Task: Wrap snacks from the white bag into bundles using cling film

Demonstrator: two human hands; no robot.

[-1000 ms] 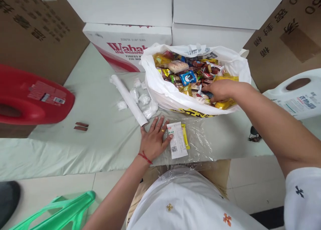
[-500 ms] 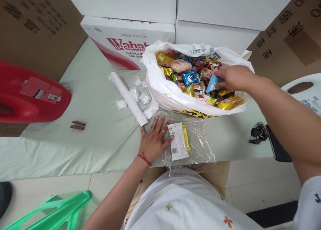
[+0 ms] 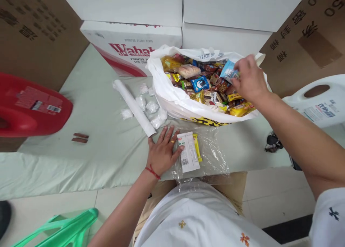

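My right hand (image 3: 249, 78) is over the right side of a white plastic bag (image 3: 172, 101) and pinches a light-blue snack packet (image 3: 228, 71). Many wrapped snacks fill the bag, among them a blue packet (image 3: 200, 83) and a yellow one (image 3: 240, 109). My left hand (image 3: 163, 150) lies flat with fingers spread, its thumb touching a white snack packet (image 3: 189, 155). A yellow packet (image 3: 197, 146) lies partly under the white one. Both rest on a sheet of clear plastic film (image 3: 214, 155) at the table's front edge.
Left of the bag lie a white roll (image 3: 134, 108) and several crumpled plastic wads (image 3: 152, 107). A red jug (image 3: 35, 106) stands at left, a white jug (image 3: 320, 103) at right. Cartons, including a Wahaha box (image 3: 129, 49), line the back. Keys (image 3: 272, 142) lie at right.
My right hand has lifted the light-blue packet up and away from me inside the bag opening. The left hand stays on the table. The whole view has shifted slightly.
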